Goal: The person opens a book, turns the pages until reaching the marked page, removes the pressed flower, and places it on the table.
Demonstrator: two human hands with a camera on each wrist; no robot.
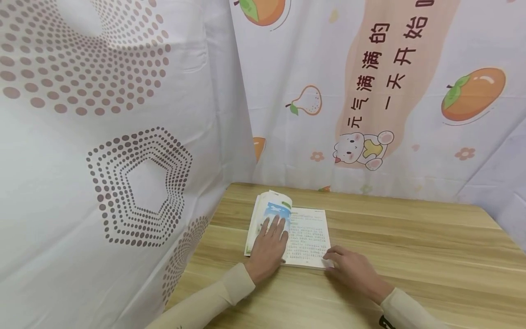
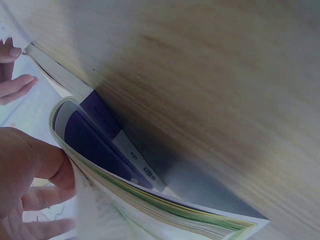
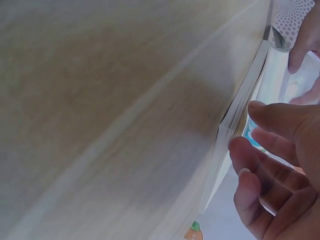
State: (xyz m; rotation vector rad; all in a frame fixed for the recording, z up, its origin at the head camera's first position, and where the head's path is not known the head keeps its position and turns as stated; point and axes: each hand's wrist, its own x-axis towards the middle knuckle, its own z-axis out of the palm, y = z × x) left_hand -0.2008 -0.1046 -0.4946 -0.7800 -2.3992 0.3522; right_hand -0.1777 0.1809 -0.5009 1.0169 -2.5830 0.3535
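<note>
Head view: you are facing a wood-grain table (image 1: 411, 242), where a book (image 1: 306, 264) is lying spread toward its far left part; your left hand (image 1: 269, 249) is resting on the left page (image 1: 285, 200), fingers extended and slightly parted, gripping nothing, their tips overlapping a blue picture (image 1: 271, 209); that page is curving upward near the fold, while the right page (image 1: 308, 235) is lying flatter and showing rows of small print; your right hand (image 1: 355, 272) is sitting at the near right corner of the book, its fingers loosely bent.

In the left wrist view, the page block is bowing beside your left thumb, and the purple-and-white spine (image 2: 107, 117) is showing beneath it, close to the tabletop; in the right wrist view, your right fingers are curving beside the book's edge, thumb and forefinger standing apart with nothing visibly held between them; you cannot tell from these angles whether the fingertips are touching the paper.

Pale sleeves (image 1: 236, 285) are covering both your forearms, and a dark band (image 1: 385, 322) is showing at the right cuff; behind the table a white cloth (image 1: 279, 55) is hanging, bearing orange fruit, lettering and a cartoon animal (image 1: 357, 151); on the left another cloth (image 1: 45, 183) is carrying brown dotted patterns.
</note>
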